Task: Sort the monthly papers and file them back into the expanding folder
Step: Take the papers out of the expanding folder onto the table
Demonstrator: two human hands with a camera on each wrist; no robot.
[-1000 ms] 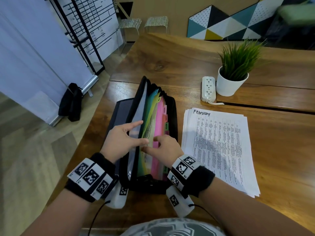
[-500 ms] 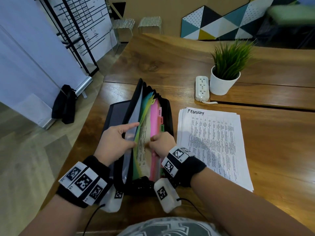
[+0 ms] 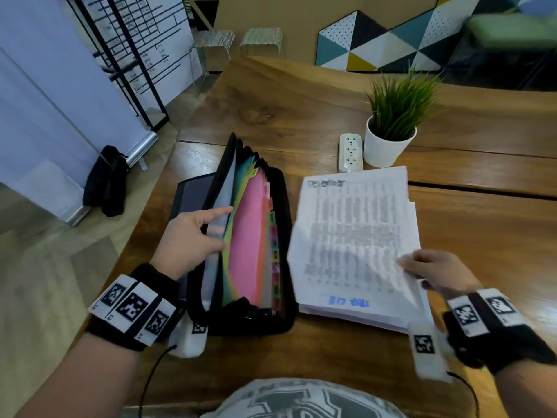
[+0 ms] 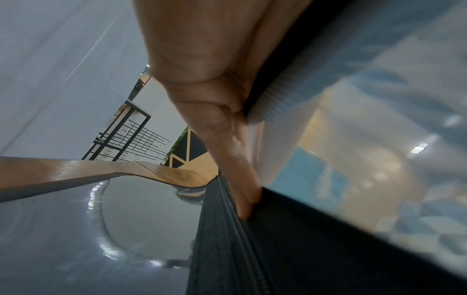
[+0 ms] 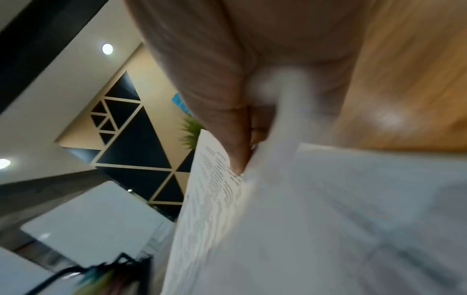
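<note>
Left hand (image 3: 193,236): grip grasping the folder's front divider, thumb inside, holding a pocket apart.
Right hand (image 3: 437,273): grip pinching the right edge of one printed sheet (image 3: 352,236), lifted off the stack; its heading is blurred.
Folder (image 3: 256,324): black, standing open on the counter (image 3: 301,116), coloured dividers fanned.
Stack (image 3: 376,318): papers just right of the folder.
Far side: power strip (image 3: 350,152) beside potted plant (image 3: 391,128).

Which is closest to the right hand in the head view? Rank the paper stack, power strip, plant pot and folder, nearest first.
1. Paper stack: the right hand pinches its top sheet.
2. Folder: left of the stack.
3. Power strip and plant pot: side by side behind the stack, too close to call.
</note>
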